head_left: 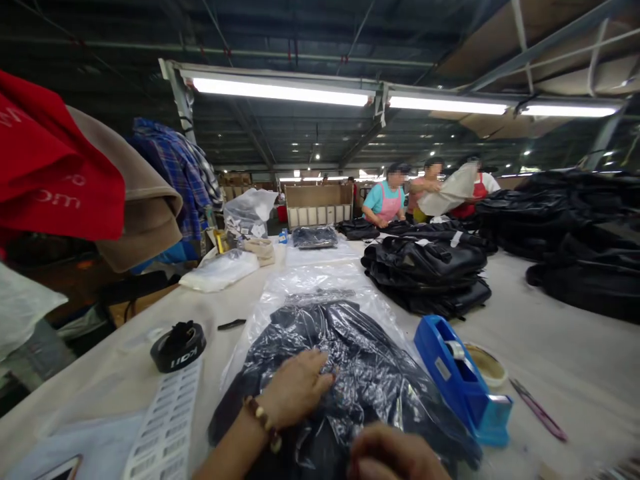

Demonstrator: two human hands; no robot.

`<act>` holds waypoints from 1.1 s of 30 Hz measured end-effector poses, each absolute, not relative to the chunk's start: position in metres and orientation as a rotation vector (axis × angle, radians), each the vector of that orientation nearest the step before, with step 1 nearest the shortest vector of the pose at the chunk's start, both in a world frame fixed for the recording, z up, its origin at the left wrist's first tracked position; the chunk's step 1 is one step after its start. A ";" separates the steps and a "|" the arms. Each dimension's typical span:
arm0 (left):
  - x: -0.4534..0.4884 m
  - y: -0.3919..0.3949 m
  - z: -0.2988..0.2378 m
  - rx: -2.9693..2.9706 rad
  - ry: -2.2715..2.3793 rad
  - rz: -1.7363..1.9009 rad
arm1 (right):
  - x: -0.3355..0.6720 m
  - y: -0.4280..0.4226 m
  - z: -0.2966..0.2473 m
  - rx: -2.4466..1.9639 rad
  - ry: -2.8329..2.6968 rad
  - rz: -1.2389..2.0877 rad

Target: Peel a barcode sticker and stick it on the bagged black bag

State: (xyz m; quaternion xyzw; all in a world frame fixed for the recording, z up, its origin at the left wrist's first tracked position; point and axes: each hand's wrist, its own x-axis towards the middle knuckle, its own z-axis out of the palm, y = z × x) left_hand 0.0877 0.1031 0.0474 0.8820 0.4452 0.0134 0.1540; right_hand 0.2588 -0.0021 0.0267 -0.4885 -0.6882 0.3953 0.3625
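A dark garment (325,347) lies flat on the table inside a clear plastic bag (285,283), whose film is wrinkled and shiny. My left hand (297,387), with a beaded bracelet at the wrist, rests on the bag over the garment, its fingers laid out on the film. Low in the picture, my right hand (397,453) is over the garment's near part, partly cut off by the frame edge. Its fingers are curled and somewhat blurred; whatever they hold, if anything, is hidden.
Right of the bag stand a blue tape dispenser (455,373), a tape roll (485,365) and thread snips (539,408). A black roll (179,347) and barcode label sheet (167,420) lie left. Black garments (427,273) are stacked beyond. Co-workers (386,200) stand farther back.
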 end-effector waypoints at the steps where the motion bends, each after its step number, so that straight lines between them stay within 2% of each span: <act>1: 0.084 0.115 0.047 2.519 1.374 0.061 | 0.263 0.014 0.033 -1.298 -1.809 0.965; 3: 0.079 0.135 0.039 2.492 1.543 0.060 | 0.269 0.056 0.038 -1.532 -2.024 0.470; 6: 0.077 0.151 0.017 2.444 1.690 -0.030 | 0.268 0.118 0.022 -1.656 -2.116 0.278; 9: 0.078 0.150 -0.007 2.405 1.762 -0.148 | 0.266 0.147 -0.017 -1.786 -2.173 0.234; 13: 0.079 0.143 -0.025 2.386 1.814 -0.218 | 0.268 0.143 -0.053 -1.924 -2.197 0.195; 24: 0.077 0.141 -0.038 2.327 1.861 -0.235 | 0.271 0.141 -0.072 -1.990 -2.228 -0.017; 33: 0.076 0.143 -0.042 2.269 1.852 -0.239 | 0.271 0.142 -0.078 -2.019 -2.249 0.040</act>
